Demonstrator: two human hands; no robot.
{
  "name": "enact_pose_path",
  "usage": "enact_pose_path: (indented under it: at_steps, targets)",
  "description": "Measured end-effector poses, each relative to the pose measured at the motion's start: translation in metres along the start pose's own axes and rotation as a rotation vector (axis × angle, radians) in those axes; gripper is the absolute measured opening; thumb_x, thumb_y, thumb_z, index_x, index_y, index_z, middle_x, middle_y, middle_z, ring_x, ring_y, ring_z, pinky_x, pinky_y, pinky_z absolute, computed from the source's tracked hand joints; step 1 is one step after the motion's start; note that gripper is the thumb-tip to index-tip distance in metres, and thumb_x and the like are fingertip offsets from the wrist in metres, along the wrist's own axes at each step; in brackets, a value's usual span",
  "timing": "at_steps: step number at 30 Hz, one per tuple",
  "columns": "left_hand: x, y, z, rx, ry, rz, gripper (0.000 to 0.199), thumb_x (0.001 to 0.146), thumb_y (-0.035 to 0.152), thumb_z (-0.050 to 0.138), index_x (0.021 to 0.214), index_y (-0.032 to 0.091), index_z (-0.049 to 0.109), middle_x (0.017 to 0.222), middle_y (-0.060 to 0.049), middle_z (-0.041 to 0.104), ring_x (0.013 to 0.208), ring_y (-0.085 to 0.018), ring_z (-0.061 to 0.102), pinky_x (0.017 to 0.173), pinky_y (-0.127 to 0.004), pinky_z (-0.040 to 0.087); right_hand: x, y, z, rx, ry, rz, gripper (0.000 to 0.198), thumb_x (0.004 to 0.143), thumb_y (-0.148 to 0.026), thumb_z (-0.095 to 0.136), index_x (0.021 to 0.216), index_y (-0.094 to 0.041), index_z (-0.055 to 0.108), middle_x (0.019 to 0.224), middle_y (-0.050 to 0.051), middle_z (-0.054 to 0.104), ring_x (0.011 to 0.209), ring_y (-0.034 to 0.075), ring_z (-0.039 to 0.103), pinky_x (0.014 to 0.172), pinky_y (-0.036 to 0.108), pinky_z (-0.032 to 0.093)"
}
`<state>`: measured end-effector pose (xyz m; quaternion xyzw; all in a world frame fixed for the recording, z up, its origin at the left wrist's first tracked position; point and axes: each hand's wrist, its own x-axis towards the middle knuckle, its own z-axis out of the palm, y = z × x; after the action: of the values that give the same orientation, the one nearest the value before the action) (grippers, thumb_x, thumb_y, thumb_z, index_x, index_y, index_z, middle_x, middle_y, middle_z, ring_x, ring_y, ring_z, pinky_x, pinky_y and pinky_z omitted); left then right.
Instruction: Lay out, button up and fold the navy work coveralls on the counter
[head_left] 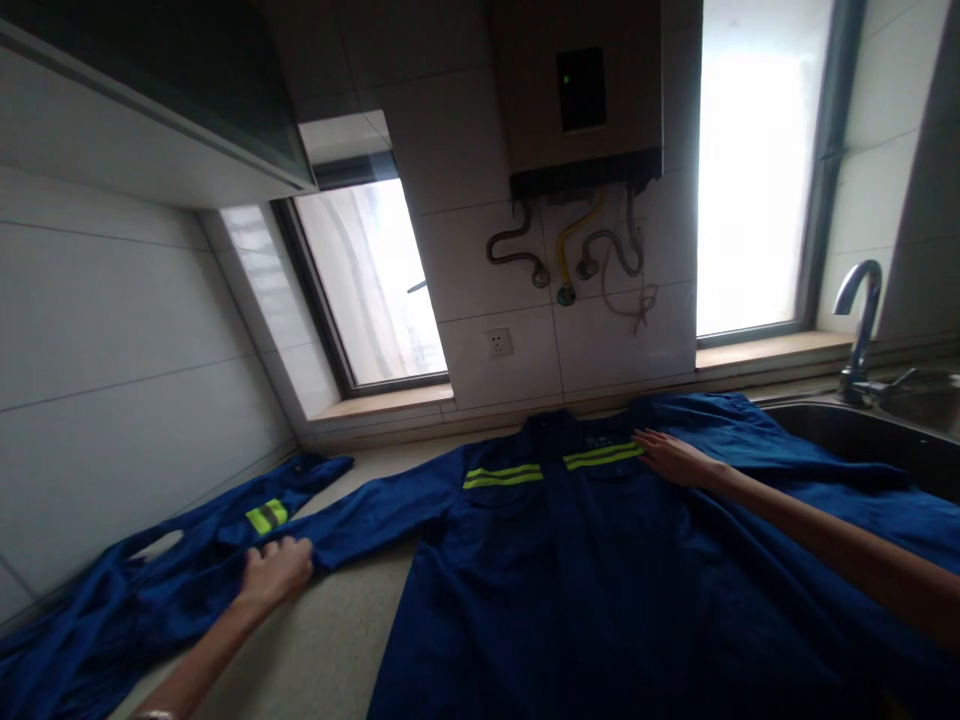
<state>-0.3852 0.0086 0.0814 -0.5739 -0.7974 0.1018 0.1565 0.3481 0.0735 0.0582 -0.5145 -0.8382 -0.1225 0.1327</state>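
A dark blue work jacket (502,570) with yellow-green reflective bands across the chest lies front up, spread over the counter. Its sleeve (382,515) stretches to the left, where my left hand (276,572) has its fingers bent over the cuff end, closed on the cloth. My right hand (675,458) rests flat on the chest near the end of the reflective band, fingers stretched out. Another blue cloth part with a reflective patch (267,516) lies bunched beyond my left hand; whether it belongs to a second garment I cannot tell.
The pale counter (337,620) shows between the cloth pieces. At the right, a sink (810,425) with a chrome faucet (862,320) sits close to the jacket. A water heater (540,100) with hoses hangs on the tiled wall, and a cabinet (150,130) juts out at upper left.
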Motion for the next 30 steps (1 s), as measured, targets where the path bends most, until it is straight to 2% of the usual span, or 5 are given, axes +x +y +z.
enact_pose_path:
  at_steps: [3, 7, 13, 24, 30]
  targets:
    - [0.001, 0.082, -0.031, 0.073, 0.158, 0.234, 0.047, 0.079, 0.015, 0.044, 0.125, 0.012, 0.053, 0.137, -0.017, 0.044, 0.123, -0.033, 0.041, 0.101, -0.046, 0.026, 0.059, 0.009, 0.004, 0.023, -0.036, 0.142, 0.041, 0.090, -0.021, 0.037, 0.125, -0.009, 0.054, 0.129, 0.016, 0.052, 0.123, 0.023, 0.045, 0.105, 0.034, 0.033]
    - [0.003, 0.194, -0.063, -0.078, 0.224, 0.503, 0.052, 0.085, 0.020, 0.037, 0.136, 0.013, 0.042, 0.145, -0.011, 0.033, 0.134, -0.029, 0.027, 0.108, -0.041, 0.022, 0.118, 0.026, 0.006, 0.043, -0.047, 0.402, 0.037, 0.091, -0.018, 0.033, 0.111, -0.012, 0.063, 0.111, 0.017, 0.063, 0.110, 0.025, 0.056, 0.089, 0.033, 0.043]
    - [0.013, 0.301, -0.056, -0.343, 0.163, 0.583, 0.056, 0.093, 0.042, 0.027, 0.143, 0.017, 0.028, 0.150, -0.011, 0.023, 0.137, -0.032, 0.020, 0.109, -0.047, 0.022, 0.157, 0.034, 0.040, 0.067, -0.105, 0.544, 0.030, 0.089, -0.023, 0.043, 0.105, -0.012, 0.066, 0.106, 0.020, 0.064, 0.102, 0.026, 0.060, 0.079, 0.033, 0.046]
    - [0.019, 0.314, -0.025, -0.406, 0.128, 0.574, 0.054, 0.093, 0.049, 0.023, 0.142, 0.029, 0.029, 0.149, -0.005, 0.026, 0.136, -0.032, 0.022, 0.108, -0.054, 0.017, 0.157, 0.053, 0.070, 0.084, -0.139, 0.726, 0.033, 0.088, -0.016, 0.041, 0.107, -0.004, 0.064, 0.102, 0.025, 0.064, 0.094, 0.026, 0.064, 0.072, 0.029, 0.048]
    - [0.017, 0.314, -0.028, -0.426, 0.116, 0.563, 0.054, 0.092, 0.050, 0.024, 0.142, 0.030, 0.030, 0.149, -0.004, 0.026, 0.136, -0.032, 0.022, 0.108, -0.054, 0.018, 0.168, 0.016, 0.076, 0.033, -0.067, 0.661, 0.037, 0.087, -0.011, 0.036, 0.113, -0.006, 0.061, 0.119, 0.026, 0.055, 0.104, 0.030, 0.059, 0.080, 0.039, 0.048]
